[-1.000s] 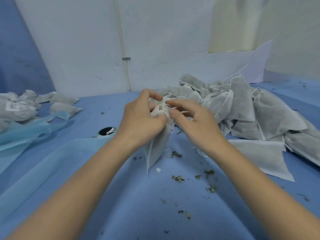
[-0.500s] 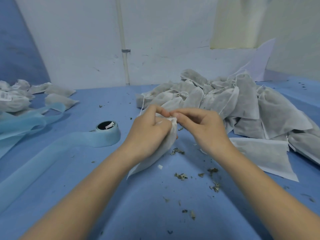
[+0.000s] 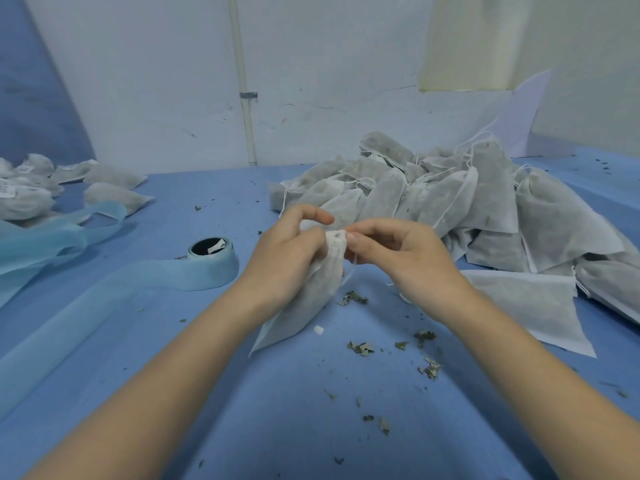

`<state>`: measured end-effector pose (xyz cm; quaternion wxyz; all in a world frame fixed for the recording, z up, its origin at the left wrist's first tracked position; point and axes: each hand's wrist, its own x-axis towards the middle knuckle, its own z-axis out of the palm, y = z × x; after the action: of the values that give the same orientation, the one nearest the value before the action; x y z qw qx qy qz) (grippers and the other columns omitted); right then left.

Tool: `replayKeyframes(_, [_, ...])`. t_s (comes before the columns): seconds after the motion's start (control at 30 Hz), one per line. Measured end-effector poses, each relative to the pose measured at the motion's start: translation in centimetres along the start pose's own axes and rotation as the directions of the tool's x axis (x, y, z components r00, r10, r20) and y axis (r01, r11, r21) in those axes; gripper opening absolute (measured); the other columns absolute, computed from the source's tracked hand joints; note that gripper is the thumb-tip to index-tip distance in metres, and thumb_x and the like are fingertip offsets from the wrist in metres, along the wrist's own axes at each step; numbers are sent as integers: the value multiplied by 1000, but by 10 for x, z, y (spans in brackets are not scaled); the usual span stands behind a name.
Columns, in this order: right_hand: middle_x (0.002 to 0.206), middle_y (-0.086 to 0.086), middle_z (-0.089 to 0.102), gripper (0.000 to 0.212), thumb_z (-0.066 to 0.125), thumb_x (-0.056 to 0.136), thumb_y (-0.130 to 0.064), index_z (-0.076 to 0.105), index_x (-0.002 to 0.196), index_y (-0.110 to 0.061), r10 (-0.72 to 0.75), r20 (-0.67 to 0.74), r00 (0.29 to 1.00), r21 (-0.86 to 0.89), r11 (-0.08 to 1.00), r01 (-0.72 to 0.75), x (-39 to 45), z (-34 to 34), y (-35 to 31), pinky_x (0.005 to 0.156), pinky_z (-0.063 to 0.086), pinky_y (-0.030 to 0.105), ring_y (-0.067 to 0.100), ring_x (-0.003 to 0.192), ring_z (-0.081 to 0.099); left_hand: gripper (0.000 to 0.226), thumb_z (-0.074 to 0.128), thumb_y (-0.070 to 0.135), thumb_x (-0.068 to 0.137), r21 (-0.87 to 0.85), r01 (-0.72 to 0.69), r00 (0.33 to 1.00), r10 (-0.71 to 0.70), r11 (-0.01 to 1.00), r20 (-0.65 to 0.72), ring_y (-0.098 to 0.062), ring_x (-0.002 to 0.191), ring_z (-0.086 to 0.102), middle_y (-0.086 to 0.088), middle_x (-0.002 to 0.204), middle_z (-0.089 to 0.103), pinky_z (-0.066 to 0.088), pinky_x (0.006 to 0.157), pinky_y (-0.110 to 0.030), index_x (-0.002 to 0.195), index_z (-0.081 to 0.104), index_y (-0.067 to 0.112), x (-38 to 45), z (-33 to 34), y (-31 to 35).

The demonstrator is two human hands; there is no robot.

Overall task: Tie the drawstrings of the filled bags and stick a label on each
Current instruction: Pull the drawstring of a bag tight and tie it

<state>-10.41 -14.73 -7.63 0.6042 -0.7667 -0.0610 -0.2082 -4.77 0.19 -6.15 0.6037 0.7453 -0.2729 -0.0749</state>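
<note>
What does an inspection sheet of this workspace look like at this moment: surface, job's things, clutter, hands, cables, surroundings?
Surface: blue cloth covers the table.
Job's things: one bag held over the cloth, its bottom corner touching; pile of filled bags on the right, strings loose; labelled bags far left; label roll left of the hands, its pale blue strip trailing toward the near left edge.
Clutter: dried leaf bits scattered by the hands; a flat bag on the right.
Hands: left hand grips the bag's neck; right hand pinches at the gathered mouth.
Cables: nothing seen.
Surroundings: white wall behind, with a pipe clipped to it.
</note>
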Motion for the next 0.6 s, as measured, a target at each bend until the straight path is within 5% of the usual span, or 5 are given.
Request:
replayKeyframes(0.07, [78,-4,72,12,62,91,-11,73,89,-15,12,0,1000,-16,1000,-12,1,0,2,74,51,15,4,76,66,26,45,29,63,86,-60,998,60,994,8,-34,81,62,-19,80,66,50,79,-47,84,61,29,-1,0,1])
replayKeyframes(0.2, [72,-3,70,15,58,92,-8,70,86,-15,42,5,999,16,999,-42,-1,5,2,76,54,18,10,73,64,23,48,52,65,423,-123,992,125,898,23,0,60,52,16,62,61,36,55,-18,78,58,37,-2,-1,0])
replayKeyframes(0.3, [61,-3,64,18,52,96,-7,66,86,-11,131,26,991,140,981,-134,-1,12,2,64,52,17,7,58,60,29,49,59,65,601,-137,987,158,787,19,0,61,51,16,66,59,35,55,-23,82,55,36,-2,-2,0])
replayKeyframes(0.4, [55,-2,42,22,47,99,-8,61,82,-7,288,47,956,219,931,-291,0,14,-1,46,38,15,5,43,35,19,54,56,77,655,-182,979,195,733,53,-1,54,46,16,55,51,30,52,-24,85,53,38,-1,-3,-4])
replayKeyframes(0.6, [50,-14,41,29,53,96,-27,65,71,-21,325,-20,946,-66,943,-326,-1,9,-4,43,28,17,3,41,31,24,42,53,84,655,-196,980,168,730,106,-2,56,49,18,54,56,37,54,-29,81,58,35,-1,-6,-11])
